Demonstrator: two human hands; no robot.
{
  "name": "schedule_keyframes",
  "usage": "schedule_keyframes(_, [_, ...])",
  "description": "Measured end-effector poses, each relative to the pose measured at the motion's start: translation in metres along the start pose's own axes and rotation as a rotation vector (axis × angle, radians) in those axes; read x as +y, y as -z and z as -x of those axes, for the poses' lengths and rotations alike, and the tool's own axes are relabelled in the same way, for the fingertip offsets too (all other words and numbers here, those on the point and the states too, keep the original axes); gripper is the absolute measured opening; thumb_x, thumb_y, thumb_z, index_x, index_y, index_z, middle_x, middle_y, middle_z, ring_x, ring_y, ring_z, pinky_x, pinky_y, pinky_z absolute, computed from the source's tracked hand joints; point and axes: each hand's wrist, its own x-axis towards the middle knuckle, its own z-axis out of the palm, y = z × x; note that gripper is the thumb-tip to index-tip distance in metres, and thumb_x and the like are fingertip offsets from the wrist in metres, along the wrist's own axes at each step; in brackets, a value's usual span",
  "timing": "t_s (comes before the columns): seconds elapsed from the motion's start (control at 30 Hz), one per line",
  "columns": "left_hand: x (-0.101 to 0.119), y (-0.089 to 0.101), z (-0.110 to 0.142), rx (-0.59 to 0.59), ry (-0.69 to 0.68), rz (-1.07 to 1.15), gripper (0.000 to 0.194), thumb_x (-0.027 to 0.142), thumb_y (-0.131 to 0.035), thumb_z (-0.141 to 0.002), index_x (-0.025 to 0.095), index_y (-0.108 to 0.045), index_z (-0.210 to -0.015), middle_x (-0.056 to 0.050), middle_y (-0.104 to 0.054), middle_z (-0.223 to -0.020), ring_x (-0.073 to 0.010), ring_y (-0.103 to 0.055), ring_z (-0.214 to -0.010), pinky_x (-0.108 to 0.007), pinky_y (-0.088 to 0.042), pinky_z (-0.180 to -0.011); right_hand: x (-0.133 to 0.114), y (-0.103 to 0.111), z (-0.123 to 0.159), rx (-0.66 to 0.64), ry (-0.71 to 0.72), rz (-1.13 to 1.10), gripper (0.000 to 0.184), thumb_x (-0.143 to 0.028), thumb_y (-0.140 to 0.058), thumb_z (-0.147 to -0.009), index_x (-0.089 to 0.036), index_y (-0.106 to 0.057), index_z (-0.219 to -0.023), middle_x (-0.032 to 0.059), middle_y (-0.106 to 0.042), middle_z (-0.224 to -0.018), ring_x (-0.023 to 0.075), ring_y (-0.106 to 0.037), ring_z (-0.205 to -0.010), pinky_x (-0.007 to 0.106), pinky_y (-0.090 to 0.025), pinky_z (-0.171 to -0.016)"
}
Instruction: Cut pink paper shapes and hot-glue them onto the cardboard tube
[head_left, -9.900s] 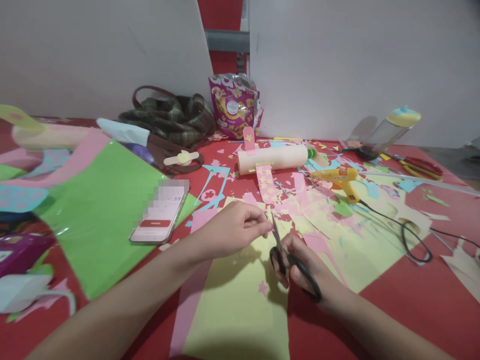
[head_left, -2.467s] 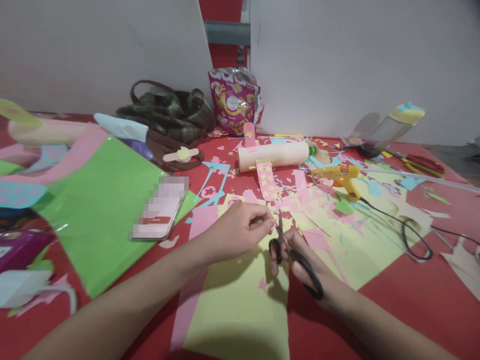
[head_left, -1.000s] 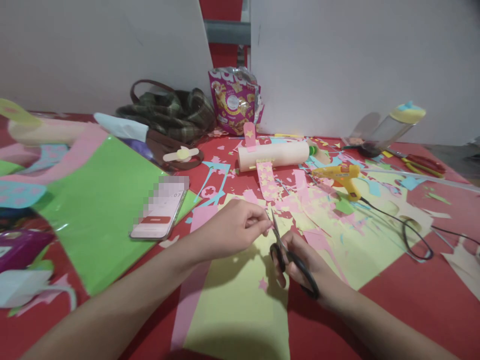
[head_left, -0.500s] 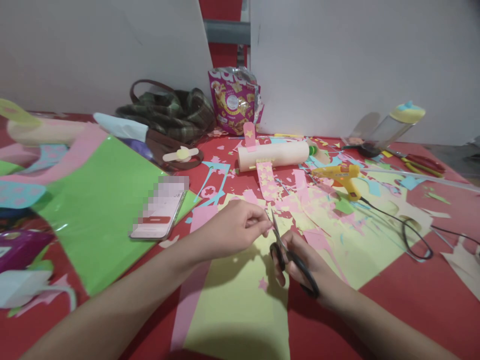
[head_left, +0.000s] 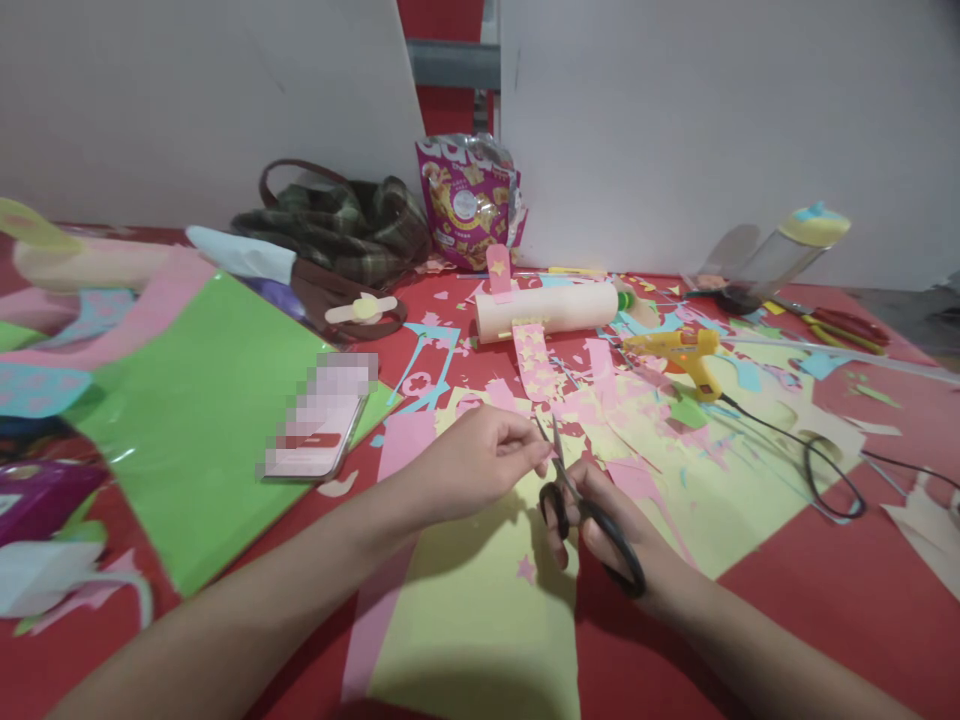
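My right hand [head_left: 600, 515] has its fingers through the black handles of a pair of scissors [head_left: 577, 500]. The blades point away from me and stand a little apart. Close to them, my left hand [head_left: 499, 450] is closed in a pinch, with what looks like a tiny piece of pink paper [head_left: 553, 451] at the fingertips, mostly hidden. Below both hands lies a yellow paper sheet [head_left: 472, 610], partly over a pink sheet [head_left: 367, 630]. A small pink paper star [head_left: 526, 569] rests on the yellow one.
Beyond my hands is a cream paper tube [head_left: 555, 310] with pink star-dotted strips. A yellow glue gun [head_left: 686, 355] and its black cord lie to the right, among paper scraps. To the left are a phone [head_left: 330, 425] and a green sheet [head_left: 202, 430]. A snack bag [head_left: 469, 205] stands behind.
The scissor blades have spread wider apart, and the handles have swung slightly right. My left hand has shifted a little to the right, still pinching. Everything else stays where it was.
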Motion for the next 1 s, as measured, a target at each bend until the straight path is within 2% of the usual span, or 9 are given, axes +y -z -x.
schedule_keyframes(0.27, [0.0, -0.009, 0.002, 0.045, -0.021, 0.095, 0.027, 0.029, -0.039, -0.078, 0.013, -0.054, -0.062, 0.003, -0.042, -0.055, -0.0079, -0.039, -0.053, -0.019, -0.031, -0.051, 0.001, 0.001, 0.002, 0.019, 0.014, 0.01, 0.031, -0.048, -0.049, -0.075, -0.022, -0.033, -0.077, -0.0017, -0.042, -0.07, 0.0113, -0.043, -0.06, 0.027, -0.036, -0.058])
schedule_keyframes(0.4, [-0.001, -0.015, 0.003, 0.098, -0.019, 0.142, 0.026, 0.029, -0.039, -0.078, 0.014, -0.05, -0.06, 0.003, -0.044, -0.056, -0.0082, -0.04, -0.054, -0.019, -0.032, -0.052, -0.002, 0.0, 0.002, 0.031, 0.018, 0.033, 0.031, -0.049, -0.049, -0.075, -0.023, -0.032, -0.076, -0.0013, -0.042, -0.071, 0.0116, -0.043, -0.06, 0.027, -0.035, -0.057])
schedule_keyframes(0.67, [0.003, -0.023, 0.003, 0.204, -0.017, 0.212, 0.029, 0.026, -0.04, -0.076, 0.015, -0.038, -0.05, 0.005, -0.036, -0.048, -0.0068, -0.035, -0.047, -0.019, -0.029, -0.047, -0.004, -0.003, 0.001, 0.056, 0.019, 0.077, 0.033, -0.052, -0.047, -0.074, -0.022, -0.032, -0.075, -0.0013, -0.043, -0.069, 0.0123, -0.043, -0.059, 0.027, -0.035, -0.056])
schedule_keyframes(0.83, [0.003, -0.029, 0.005, 0.224, -0.003, 0.255, 0.026, 0.028, -0.04, -0.078, 0.016, -0.044, -0.055, 0.004, -0.046, -0.05, -0.0087, -0.045, -0.05, -0.02, -0.035, -0.05, 0.0, -0.001, 0.003, 0.071, 0.003, 0.103, 0.032, -0.052, -0.046, -0.074, -0.022, -0.034, -0.077, -0.0005, -0.045, -0.069, 0.0136, -0.044, -0.063, 0.028, -0.035, -0.058])
schedule_keyframes(1.0, [0.002, -0.034, 0.007, 0.253, -0.011, 0.306, 0.027, 0.027, -0.039, -0.079, 0.016, -0.043, -0.055, 0.004, -0.048, -0.048, -0.0077, -0.045, -0.046, -0.02, -0.034, -0.047, 0.003, 0.0, 0.004, 0.085, -0.004, 0.103, 0.032, -0.052, -0.046, -0.074, -0.023, -0.035, -0.079, 0.0005, -0.048, -0.07, 0.0141, -0.045, -0.064, 0.027, -0.036, -0.058])
